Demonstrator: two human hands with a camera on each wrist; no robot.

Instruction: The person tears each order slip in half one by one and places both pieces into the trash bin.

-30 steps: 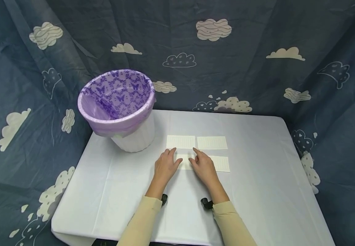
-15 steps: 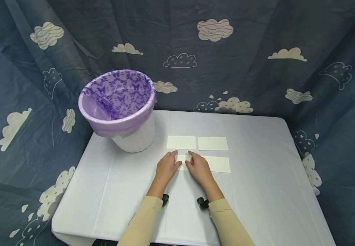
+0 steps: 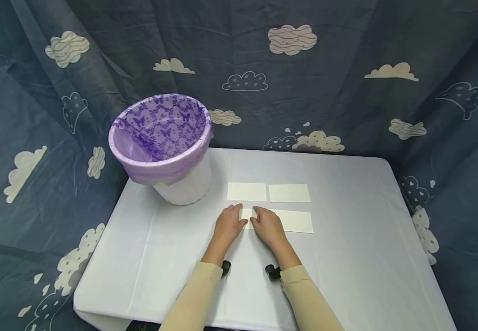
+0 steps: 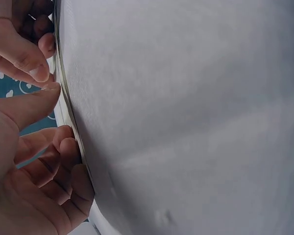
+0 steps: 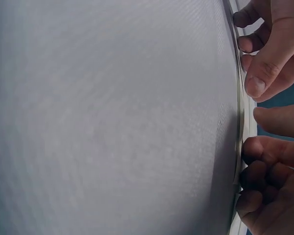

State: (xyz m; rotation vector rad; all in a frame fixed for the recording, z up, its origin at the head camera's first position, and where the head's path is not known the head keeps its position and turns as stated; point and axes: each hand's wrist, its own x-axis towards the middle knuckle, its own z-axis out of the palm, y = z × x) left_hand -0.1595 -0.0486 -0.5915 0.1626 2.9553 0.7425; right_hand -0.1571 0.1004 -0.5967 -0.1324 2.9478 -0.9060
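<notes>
Hanging across twelve o'clock, a cloud-print curtain (image 3: 330,94) is backing the white table (image 3: 367,239), while a bucket (image 3: 183,189) is standing at ten o'clock from the near-left card (image 3: 247,214), its purple liner (image 3: 173,126) folding over the rim. Now the hands! The left hand (image 3: 226,226) is resting at that card's nine o'clock, the right hand (image 3: 269,227) at its three, a narrow gap parting them; fingers are bending, thumbs are standing off, and neither seems to be clamping anything. Between them the card is apparently lying flat, with the far-left card (image 3: 246,191) sitting at twelve, the far-right card (image 3: 289,193) at two, and the near-right card (image 3: 300,222) at three, the right hand hiding whether those near cards are touching. Settling the card looks like the step, so working well probably means pressing lightly and evenly, nudging rather than lifting, and matching edges with its twelve o'clock neighbour.
</notes>
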